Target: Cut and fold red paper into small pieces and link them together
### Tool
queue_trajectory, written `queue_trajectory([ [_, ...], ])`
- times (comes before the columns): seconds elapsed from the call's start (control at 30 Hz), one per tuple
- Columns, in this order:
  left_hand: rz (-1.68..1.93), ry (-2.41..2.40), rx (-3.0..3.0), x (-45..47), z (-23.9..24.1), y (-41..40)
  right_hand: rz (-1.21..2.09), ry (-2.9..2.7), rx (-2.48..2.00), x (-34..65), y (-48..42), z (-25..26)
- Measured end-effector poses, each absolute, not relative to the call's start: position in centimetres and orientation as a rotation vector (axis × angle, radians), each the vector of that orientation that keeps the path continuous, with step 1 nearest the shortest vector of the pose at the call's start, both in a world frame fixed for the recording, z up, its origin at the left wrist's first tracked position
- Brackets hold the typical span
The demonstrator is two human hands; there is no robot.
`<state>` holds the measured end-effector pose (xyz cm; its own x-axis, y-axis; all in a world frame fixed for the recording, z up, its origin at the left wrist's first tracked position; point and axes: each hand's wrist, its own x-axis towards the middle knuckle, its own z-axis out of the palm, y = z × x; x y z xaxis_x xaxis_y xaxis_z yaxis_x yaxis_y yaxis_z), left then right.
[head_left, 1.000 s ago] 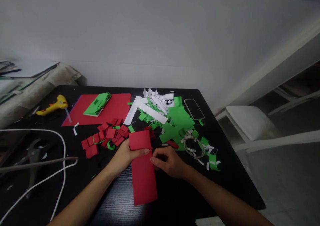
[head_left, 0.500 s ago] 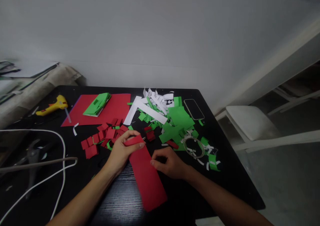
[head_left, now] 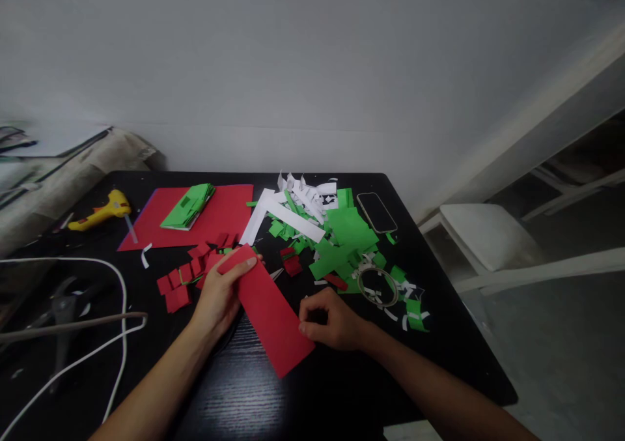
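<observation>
A long red paper strip (head_left: 273, 320) slants above the black table between my hands. My left hand (head_left: 219, 298) grips its upper end, thumb on top and fingers beneath. At the lower right edge, my right hand (head_left: 329, 320) has thumb and forefinger pinched together on the paper. Behind my left hand lies a pile of small folded red paper pieces (head_left: 176, 288), partly hidden by it. A pointed metal tip (head_left: 277, 274) shows beside the strip; the rest of that tool is covered. Another small red folded piece (head_left: 291, 264) rests just beyond it.
Green paper sheets (head_left: 349, 229) and white paper strips (head_left: 295, 219) are heaped at the back, near a phone (head_left: 377, 212) and a roll of tape (head_left: 377, 287). Leftward are a yellow glue gun (head_left: 105, 210), red sheets (head_left: 224, 213), a green paper stack (head_left: 189, 205) and a white cable (head_left: 122, 298).
The strip's lower end has risen and swung, and its upper end has shifted left with my left hand. My right hand stays at the right edge, now closer to the lower corner.
</observation>
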<state>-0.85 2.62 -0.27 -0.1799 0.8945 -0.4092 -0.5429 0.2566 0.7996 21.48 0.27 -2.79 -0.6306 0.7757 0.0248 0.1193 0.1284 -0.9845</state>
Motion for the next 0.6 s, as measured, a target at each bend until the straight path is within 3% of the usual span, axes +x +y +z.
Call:
queue_trajectory([
  [0.37,0.903,1.063,0.786,1.0,-1.5,0.5,1.387,-1.927,-1.004,20.9,0.0,-2.4],
  [0.6,0.988,1.160,0.781,0.8,-1.6,0.8,1.435,-1.891,-0.990,20.9,0.1,-2.4],
])
